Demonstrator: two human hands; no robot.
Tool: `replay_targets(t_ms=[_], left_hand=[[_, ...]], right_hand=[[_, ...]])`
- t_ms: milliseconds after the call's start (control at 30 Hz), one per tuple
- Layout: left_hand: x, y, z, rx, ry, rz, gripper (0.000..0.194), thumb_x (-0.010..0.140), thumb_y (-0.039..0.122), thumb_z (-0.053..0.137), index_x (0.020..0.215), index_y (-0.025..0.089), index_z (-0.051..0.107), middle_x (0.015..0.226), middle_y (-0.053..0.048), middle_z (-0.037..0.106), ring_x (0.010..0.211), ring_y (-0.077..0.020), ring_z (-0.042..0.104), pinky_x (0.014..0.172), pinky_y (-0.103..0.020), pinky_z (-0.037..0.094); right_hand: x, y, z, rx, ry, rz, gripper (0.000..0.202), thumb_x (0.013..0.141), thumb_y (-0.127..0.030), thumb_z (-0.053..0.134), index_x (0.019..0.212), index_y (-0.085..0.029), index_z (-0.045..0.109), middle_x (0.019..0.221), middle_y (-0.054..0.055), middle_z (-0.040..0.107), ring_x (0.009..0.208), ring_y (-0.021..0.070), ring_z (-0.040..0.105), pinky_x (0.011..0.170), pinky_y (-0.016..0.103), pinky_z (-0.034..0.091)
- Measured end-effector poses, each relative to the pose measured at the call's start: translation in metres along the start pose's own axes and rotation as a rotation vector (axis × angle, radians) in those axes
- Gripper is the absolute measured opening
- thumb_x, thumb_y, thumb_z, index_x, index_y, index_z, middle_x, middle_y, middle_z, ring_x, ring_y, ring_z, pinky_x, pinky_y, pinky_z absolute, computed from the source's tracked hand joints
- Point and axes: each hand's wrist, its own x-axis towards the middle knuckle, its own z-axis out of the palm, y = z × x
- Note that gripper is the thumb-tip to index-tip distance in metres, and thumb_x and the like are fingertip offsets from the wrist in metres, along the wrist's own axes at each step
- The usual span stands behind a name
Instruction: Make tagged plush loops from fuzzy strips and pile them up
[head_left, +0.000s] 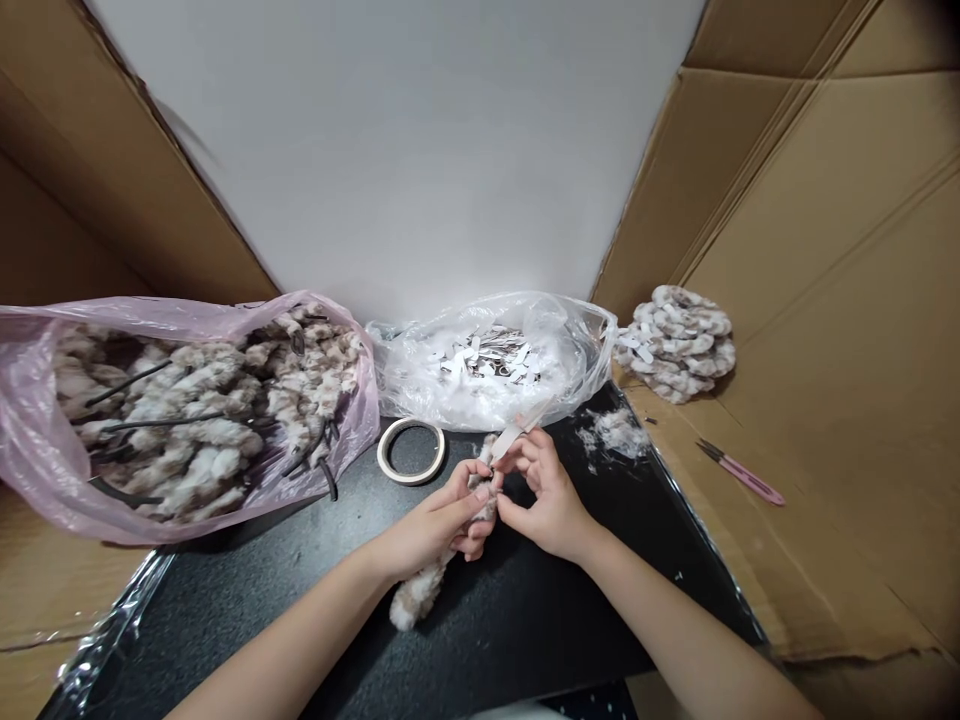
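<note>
My left hand [442,515] is closed around a fluffy brown-and-white plush strip [416,597], whose lower end hangs out below the palm and whose upper end shows above the fingers. Close beside it, my right hand [547,490] pinches a whitish, partly see-through strip [514,436] against the top of the plush piece. Whether that strip is tape or a tag I cannot tell. The fingertips of both hands meet there and hide the contact point. A roll of cream-coloured tape [381,452] lies flat on the black table just beyond my left hand.
A pink plastic bag [367,400] of fluffy pieces with dark cords stands left. Behind the hands sits a clear bag [577,340] of small white tags. On the right are a bundle of plush strips [679,345], loose fluff [619,433] and pink-handled tweezers [750,480]. Cardboard walls [847,300] flank the table.
</note>
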Motion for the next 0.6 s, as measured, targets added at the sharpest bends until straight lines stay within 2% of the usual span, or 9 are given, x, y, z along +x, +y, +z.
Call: replay_targets(t_ms=[133,300,367,433,500,533,600], left_hand=[[0.001,-0.001,0.001,0.002,0.009,0.008,0.042,0.085,0.042,0.064,0.104,0.025,0.030,0.062,0.011,0.039,0.047,-0.0042,0.030,0.052,-0.018,0.028],[-0.001,0.003,0.003,0.066,0.090,0.051,0.033,0.091,0.045,0.053,0.105,0.023,0.034,0.063,0.006,0.050,0.049,-0.0071,0.040,0.052,-0.020,0.031],[-0.001,0.004,0.002,0.064,0.116,0.067,0.031,0.091,0.045,0.053,0.104,0.023,0.034,0.061,0.007,0.049,0.050,-0.0077,0.040,0.053,-0.019,0.030],[0.000,0.003,0.001,0.045,0.129,0.084,0.030,0.091,0.045,0.053,0.101,0.024,0.034,0.060,0.007,0.047,0.050,-0.0080,0.038,0.052,-0.019,0.028],[0.001,0.002,0.001,0.037,0.160,0.133,0.028,0.091,0.046,0.052,0.097,0.025,0.035,0.062,0.007,0.046,0.051,-0.0085,0.035,0.052,-0.020,0.027],[0.002,0.001,0.001,0.042,0.183,0.168,0.027,0.091,0.046,0.052,0.094,0.025,0.036,0.064,0.007,0.044,0.053,-0.0090,0.034,0.053,-0.020,0.027],[0.002,0.001,0.001,0.082,0.246,0.233,0.023,0.091,0.042,0.051,0.089,0.023,0.039,0.068,0.005,0.042,0.059,-0.0105,0.037,0.058,-0.021,0.031]], right_hand=[[0.000,0.001,-0.001,-0.023,0.000,-0.031,0.076,0.075,-0.002,0.058,0.135,-0.034,0.026,0.100,0.001,0.055,0.081,0.0114,0.061,0.077,0.027,0.053],[-0.001,0.002,-0.007,-0.090,0.006,-0.007,0.077,0.076,-0.008,0.064,0.137,-0.035,0.025,0.105,0.002,0.054,0.074,0.0112,0.057,0.079,0.030,0.051],[0.000,-0.002,-0.013,-0.121,0.014,-0.022,0.074,0.073,-0.017,0.072,0.135,-0.032,0.034,0.113,0.005,0.051,0.082,0.0142,0.057,0.087,0.035,0.049],[0.002,-0.010,-0.019,-0.113,0.011,-0.004,0.052,0.074,-0.030,0.075,0.120,-0.028,0.053,0.119,0.007,0.047,0.100,0.0201,0.055,0.099,0.040,0.042],[0.003,-0.018,-0.023,-0.097,0.009,0.059,0.020,0.080,-0.037,0.068,0.094,-0.024,0.067,0.122,0.007,0.046,0.117,0.0246,0.048,0.106,0.041,0.034],[0.004,-0.022,-0.023,-0.102,0.011,0.088,0.015,0.083,-0.037,0.066,0.083,-0.022,0.069,0.122,0.007,0.047,0.121,0.0251,0.045,0.107,0.041,0.031],[0.003,-0.027,-0.019,-0.131,0.027,0.121,0.017,0.084,-0.033,0.065,0.072,-0.021,0.070,0.115,0.006,0.054,0.116,0.0235,0.048,0.104,0.039,0.033]])
